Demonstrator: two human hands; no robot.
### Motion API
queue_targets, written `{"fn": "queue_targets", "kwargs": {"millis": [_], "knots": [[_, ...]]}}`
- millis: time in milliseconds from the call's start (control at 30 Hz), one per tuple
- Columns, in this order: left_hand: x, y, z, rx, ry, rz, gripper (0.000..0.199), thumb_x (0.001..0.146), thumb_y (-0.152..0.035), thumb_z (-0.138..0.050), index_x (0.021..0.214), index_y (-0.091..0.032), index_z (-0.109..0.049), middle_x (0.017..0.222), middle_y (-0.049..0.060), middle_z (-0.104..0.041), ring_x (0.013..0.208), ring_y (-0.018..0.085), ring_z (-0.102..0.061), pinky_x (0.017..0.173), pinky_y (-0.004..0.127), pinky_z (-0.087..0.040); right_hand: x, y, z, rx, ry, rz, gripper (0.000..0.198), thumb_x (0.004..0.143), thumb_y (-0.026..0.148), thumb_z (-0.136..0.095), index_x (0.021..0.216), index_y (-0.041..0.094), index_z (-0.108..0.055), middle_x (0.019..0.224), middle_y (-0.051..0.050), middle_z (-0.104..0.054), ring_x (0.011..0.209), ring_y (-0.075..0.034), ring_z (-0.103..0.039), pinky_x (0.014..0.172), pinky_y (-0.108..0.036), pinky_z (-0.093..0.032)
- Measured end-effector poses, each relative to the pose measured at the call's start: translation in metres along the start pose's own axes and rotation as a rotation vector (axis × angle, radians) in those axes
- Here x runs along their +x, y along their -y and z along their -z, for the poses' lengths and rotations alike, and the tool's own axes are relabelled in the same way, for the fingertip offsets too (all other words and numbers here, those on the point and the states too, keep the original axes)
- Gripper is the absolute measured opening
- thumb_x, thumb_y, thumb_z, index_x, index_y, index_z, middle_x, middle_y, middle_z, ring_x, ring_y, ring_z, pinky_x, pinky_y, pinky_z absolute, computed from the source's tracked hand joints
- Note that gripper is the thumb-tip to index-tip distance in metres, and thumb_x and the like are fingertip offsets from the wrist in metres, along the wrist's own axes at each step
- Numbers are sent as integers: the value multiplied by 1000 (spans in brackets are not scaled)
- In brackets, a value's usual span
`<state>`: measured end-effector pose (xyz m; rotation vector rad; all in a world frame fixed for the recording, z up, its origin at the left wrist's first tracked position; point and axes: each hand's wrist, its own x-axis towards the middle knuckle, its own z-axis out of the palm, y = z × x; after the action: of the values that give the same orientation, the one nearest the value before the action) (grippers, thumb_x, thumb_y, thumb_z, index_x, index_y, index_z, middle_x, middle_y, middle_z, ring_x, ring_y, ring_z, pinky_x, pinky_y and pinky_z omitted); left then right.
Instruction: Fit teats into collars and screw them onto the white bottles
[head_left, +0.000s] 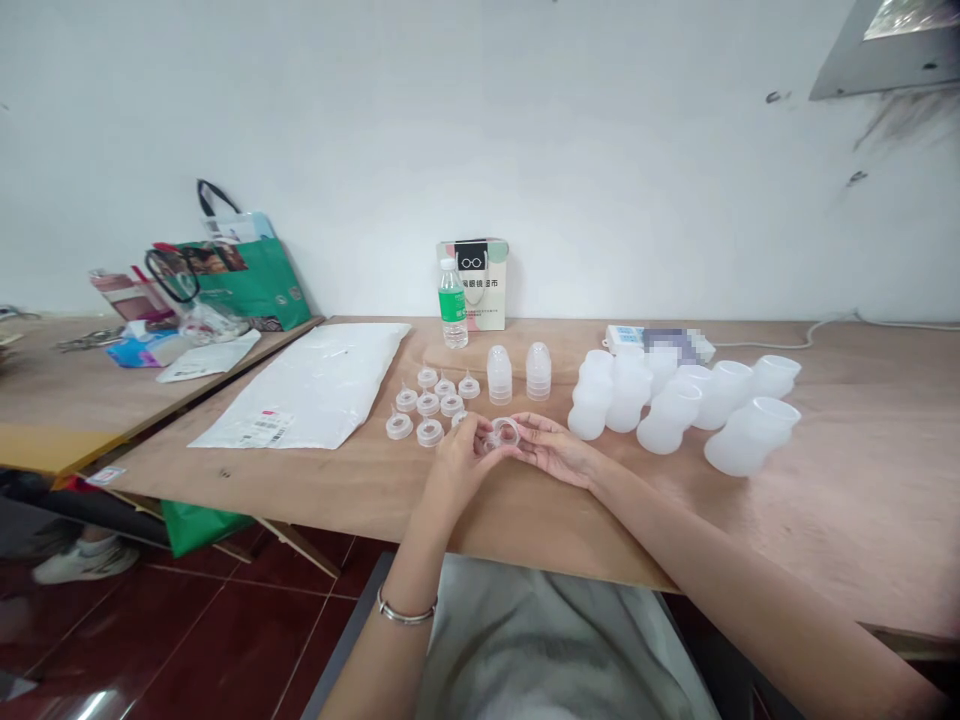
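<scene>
Both of my hands meet over the front part of the wooden table. My right hand (555, 452) is closed on the rim of a clear bottle collar (508, 432), its opening facing up toward me. The fingers of my left hand (461, 462) pinch a small clear piece right beside the collar; whether it is a nipple I cannot tell. Just beyond my left hand sit several clear collars with nipples (427, 403), upright in loose rows. Two stacks of clear dome caps (499, 374) stand behind my hands. To the right are several frosted, wavy baby bottles (670, 415).
A white mailing bag (307, 385) lies left on the table (300, 485). At the back stand a water bottle (453, 305) and a paper gift bag (491, 290). A small box (660, 342) lies behind the bottles. A green bag (255, 283) rests on the left table; a person's shoe (86, 562) shows below.
</scene>
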<state>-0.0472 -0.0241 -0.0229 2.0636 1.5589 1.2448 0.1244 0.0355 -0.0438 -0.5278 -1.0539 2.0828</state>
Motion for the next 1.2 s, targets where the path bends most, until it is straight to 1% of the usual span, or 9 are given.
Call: {"fn": "queue_targets", "kwargs": {"millis": [133,300,400,500,633,767,933,1133,1200], "knots": [[15,-12,3,46,71,-26,38,71,-46,-65,89,-19,-46,74,-1,-54,61,12,-50,59,25,-41,0,2,1,37,13,35,25,71,18,-71,94,20,-60,89,1,-67,82,-8,-64,79,-21,-50],[42,-22,6,62,139,-171,30,75,-41,-62,87,-18,-47,76,-1,-54,65,13,-49,60,25,-40,0,5,2,87,15,83,30,68,21,-73,96,23,-61,82,5,-65,71,-5,-61,82,-22,-50],[55,-18,6,55,132,-309,30,73,-41,-64,85,-18,-49,84,1,-52,69,12,-47,63,25,-40,1,6,3,98,7,115,36,65,20,-75,98,23,-62,84,5,-65,75,-5,-61,83,-21,-50],[61,-9,2,1,141,-332,37,69,-42,-69,92,-18,-52,92,2,-49,70,11,-46,66,24,-41,2,7,3,90,-2,129,28,69,24,-72,95,21,-63,87,3,-65,81,-7,-61,85,-20,-49],[60,-1,-4,-63,156,-320,32,74,-39,-64,97,-19,-55,94,3,-51,75,12,-49,67,24,-42,4,6,4,57,-8,105,19,71,22,-69,89,17,-65,86,0,-66,83,-10,-63,86,-22,-48],[57,0,-7,-103,162,-316,26,75,-37,-64,94,-19,-58,90,3,-55,77,13,-51,64,23,-42,4,4,4,13,-30,90,24,66,13,-70,89,16,-66,86,-1,-68,82,-11,-64,84,-23,-49],[54,0,-7,-119,176,-311,24,77,-38,-62,92,-20,-63,90,3,-55,83,15,-54,74,26,-44,6,1,7,-32,-79,117,24,63,13,-73,86,16,-68,88,-2,-69,76,-11,-65,77,-22,-51],[49,-2,-4,-136,245,-409,48,68,-38,-71,111,-21,-56,102,6,-52,96,18,-53,85,30,-44,9,-1,11,-58,-129,153,27,60,16,-76,86,17,-68,85,-3,-70,73,-12,-64,63,-20,-51],[48,-2,-5,-116,242,-433,48,69,-35,-70,111,-20,-54,103,6,-53,97,18,-54,87,30,-43,9,-1,12,-69,-141,160,28,59,17,-76,86,17,-68,84,-3,-70,74,-12,-63,62,-20,-49]]}}
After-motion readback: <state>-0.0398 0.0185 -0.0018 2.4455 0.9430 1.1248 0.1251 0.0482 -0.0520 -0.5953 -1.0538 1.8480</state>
